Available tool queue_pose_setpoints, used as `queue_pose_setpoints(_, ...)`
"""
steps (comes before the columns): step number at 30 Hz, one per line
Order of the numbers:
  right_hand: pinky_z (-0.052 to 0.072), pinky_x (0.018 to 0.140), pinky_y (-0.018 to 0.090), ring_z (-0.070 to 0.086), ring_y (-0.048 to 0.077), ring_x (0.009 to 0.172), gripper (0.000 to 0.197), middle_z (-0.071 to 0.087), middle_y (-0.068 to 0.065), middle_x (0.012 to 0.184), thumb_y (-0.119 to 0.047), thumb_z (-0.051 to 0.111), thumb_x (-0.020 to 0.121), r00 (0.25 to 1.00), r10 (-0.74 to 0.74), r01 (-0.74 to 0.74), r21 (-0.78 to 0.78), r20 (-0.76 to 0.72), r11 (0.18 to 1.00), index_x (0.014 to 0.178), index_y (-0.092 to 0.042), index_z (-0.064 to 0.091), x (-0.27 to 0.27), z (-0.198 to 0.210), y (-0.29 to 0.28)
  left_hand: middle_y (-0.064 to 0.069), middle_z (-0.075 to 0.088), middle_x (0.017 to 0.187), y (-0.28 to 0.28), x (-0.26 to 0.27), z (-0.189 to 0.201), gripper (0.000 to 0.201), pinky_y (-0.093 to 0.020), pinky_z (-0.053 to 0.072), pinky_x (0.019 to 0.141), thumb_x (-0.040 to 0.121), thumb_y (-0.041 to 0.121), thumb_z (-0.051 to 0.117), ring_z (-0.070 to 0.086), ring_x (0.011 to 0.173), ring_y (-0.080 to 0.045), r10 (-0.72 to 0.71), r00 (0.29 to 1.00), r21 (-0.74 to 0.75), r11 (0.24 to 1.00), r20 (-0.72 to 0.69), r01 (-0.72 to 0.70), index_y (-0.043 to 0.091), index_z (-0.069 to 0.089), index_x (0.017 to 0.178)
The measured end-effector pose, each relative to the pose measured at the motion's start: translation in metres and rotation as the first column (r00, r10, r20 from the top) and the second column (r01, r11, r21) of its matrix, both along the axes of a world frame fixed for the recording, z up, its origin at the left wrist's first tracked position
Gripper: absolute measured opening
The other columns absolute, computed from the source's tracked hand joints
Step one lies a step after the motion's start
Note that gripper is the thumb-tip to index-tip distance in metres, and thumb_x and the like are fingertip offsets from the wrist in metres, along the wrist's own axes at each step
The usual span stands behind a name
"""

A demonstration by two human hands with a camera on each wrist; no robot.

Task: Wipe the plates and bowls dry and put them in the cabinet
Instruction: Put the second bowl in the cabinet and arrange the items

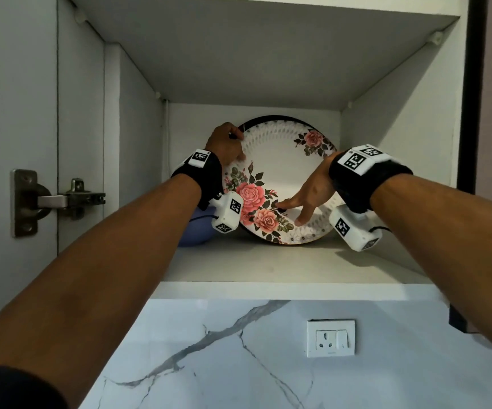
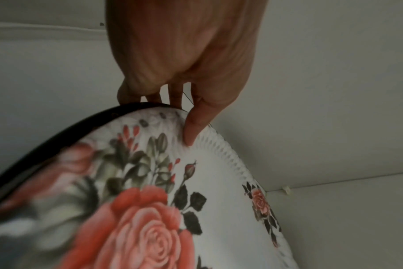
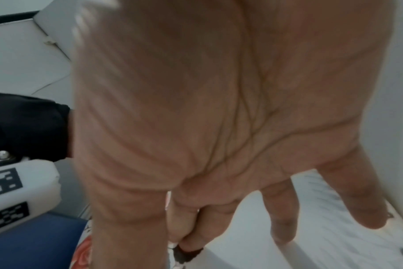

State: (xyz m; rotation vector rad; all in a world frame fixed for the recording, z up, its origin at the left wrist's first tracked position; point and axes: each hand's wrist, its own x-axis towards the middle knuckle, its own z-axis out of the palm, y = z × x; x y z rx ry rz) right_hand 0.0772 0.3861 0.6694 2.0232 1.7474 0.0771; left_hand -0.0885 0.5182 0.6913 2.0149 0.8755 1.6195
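Note:
A white plate (image 1: pixel 280 160) printed with pink roses stands on edge on the cabinet shelf (image 1: pixel 268 261), leaning toward the back wall. A dark rim behind it shows another plate (image 1: pixel 271 117). My left hand (image 1: pixel 227 143) grips the upper left rim, thumb on the face and fingers curled behind, as the left wrist view shows on the plate (image 2: pixel 150 200). My right hand (image 1: pixel 303 202) lies with straight, spread fingers pressed on the lower face of the plate (image 3: pixel 334 200). A blue bowl (image 1: pixel 193 231) sits at the left, partly hidden by my left wrist.
The cabinet side walls (image 1: pixel 138 143) stand close on both sides, and an upper shelf (image 1: pixel 268 54) roofs the space. The open door and its hinge (image 1: pixel 61 199) are at the left. Below are a marble backsplash (image 1: pixel 209 364) and a wall socket (image 1: pixel 330 338).

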Motion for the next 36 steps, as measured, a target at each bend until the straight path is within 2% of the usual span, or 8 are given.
queue_pose_setpoints(5, 0.006, 0.126, 0.047, 0.005, 0.023, 0.157, 0.082, 0.005, -0.002, 0.17, -0.048, 0.053, 0.101, 1.0, 0.018, -0.017, 0.047, -0.005, 0.999, 0.16, -0.039, -0.005, 0.005, -0.008, 0.005, -0.005, 0.061, 0.112, 0.0, 0.003, 0.001, 0.042, -0.017, 0.047, 0.055, 0.084, -0.018, 0.067, 0.06, 0.092, -0.019, 0.063, 0.997, 0.046, 0.997, -0.046, -0.061, 0.023, 0.054, 0.086)
queue_pose_setpoints(8, 0.008, 0.124, 0.046, 0.006, 0.023, 0.157, 0.084, 0.005, -0.003, 0.17, -0.046, 0.054, 0.101, 0.999, 0.009, -0.007, 0.055, -0.032, 0.998, 0.16, -0.039, -0.005, 0.004, -0.01, 0.004, -0.01, 0.06, 0.133, 0.001, 0.004, -0.001, 0.04, -0.022, 0.045, 0.075, 0.083, -0.011, 0.075, 0.059, 0.118, -0.027, 0.101, 0.992, 0.065, 0.993, -0.072, -0.097, 0.016, 0.057, 0.108)
queue_pose_setpoints(11, 0.008, 0.124, 0.046, 0.005, 0.023, 0.157, 0.084, 0.005, -0.002, 0.171, -0.047, 0.054, 0.101, 0.999, 0.02, -0.017, 0.06, -0.039, 0.998, 0.16, -0.038, -0.005, 0.002, -0.01, 0.005, -0.012, 0.054, 0.141, 0.004, 0.004, -0.005, 0.042, -0.022, 0.039, 0.082, 0.085, -0.004, 0.077, 0.053, 0.13, -0.026, 0.12, 0.988, 0.084, 0.99, -0.101, -0.112, 0.016, 0.052, 0.113)
queue_pose_setpoints(22, 0.015, 0.121, 0.049, 0.014, 0.023, 0.155, 0.072, 0.02, -0.007, 0.168, -0.044, 0.057, 0.1, 0.982, 0.054, -0.028, 0.143, -0.181, 0.989, 0.159, -0.043, 0.016, -0.006, -0.006, -0.018, -0.014, 0.048, 0.136, 0.005, 0.001, -0.006, 0.048, -0.026, 0.039, 0.08, 0.084, -0.001, 0.078, 0.054, 0.124, -0.031, 0.159, 0.971, 0.106, 0.984, -0.176, -0.142, 0.018, 0.044, 0.113)
queue_pose_setpoints(25, 0.014, 0.122, 0.046, 0.015, 0.021, 0.155, 0.069, 0.022, -0.007, 0.167, -0.04, 0.056, 0.102, 0.974, 0.086, -0.052, 0.165, -0.21, 0.985, 0.16, -0.039, 0.019, -0.006, -0.009, -0.022, -0.017, 0.046, 0.141, 0.005, 0.0, -0.006, 0.057, -0.03, 0.043, 0.085, 0.082, 0.001, 0.081, 0.053, 0.124, -0.033, 0.167, 0.969, 0.091, 0.984, -0.184, -0.152, 0.012, 0.046, 0.126)
queue_pose_setpoints(28, 0.013, 0.122, 0.044, 0.015, 0.019, 0.155, 0.067, 0.022, -0.007, 0.167, -0.039, 0.055, 0.103, 0.972, 0.104, -0.066, 0.178, -0.211, 0.982, 0.16, -0.036, 0.021, -0.005, -0.01, -0.022, -0.017, 0.043, 0.143, 0.004, 0.0, -0.007, 0.067, -0.035, 0.045, 0.092, 0.083, 0.002, 0.081, 0.052, 0.127, -0.035, 0.174, 0.962, 0.07, 0.984, -0.211, -0.163, 0.011, 0.042, 0.137)
queue_pose_setpoints(33, 0.015, 0.122, 0.045, 0.018, 0.022, 0.155, 0.068, 0.025, -0.003, 0.167, -0.044, 0.058, 0.1, 0.98, 0.094, -0.056, 0.209, -0.176, 0.976, 0.159, -0.037, 0.025, -0.002, -0.013, -0.015, -0.019, 0.046, 0.139, 0.004, -0.001, -0.009, 0.07, -0.041, 0.051, 0.095, 0.083, -0.001, 0.078, 0.056, 0.121, -0.036, 0.194, 0.958, 0.067, 0.981, -0.212, -0.184, 0.012, 0.036, 0.138)
queue_pose_setpoints(36, 0.016, 0.122, 0.048, 0.016, 0.023, 0.155, 0.07, 0.021, -0.004, 0.168, -0.046, 0.058, 0.1, 0.987, 0.062, -0.035, 0.175, -0.149, 0.984, 0.159, -0.041, 0.021, 0.001, -0.012, -0.012, -0.02, 0.044, 0.14, 0.003, -0.003, -0.009, 0.066, -0.037, 0.049, 0.092, 0.087, -0.001, 0.075, 0.055, 0.122, -0.036, 0.202, 0.953, 0.069, 0.979, -0.227, -0.192, 0.011, 0.037, 0.14)
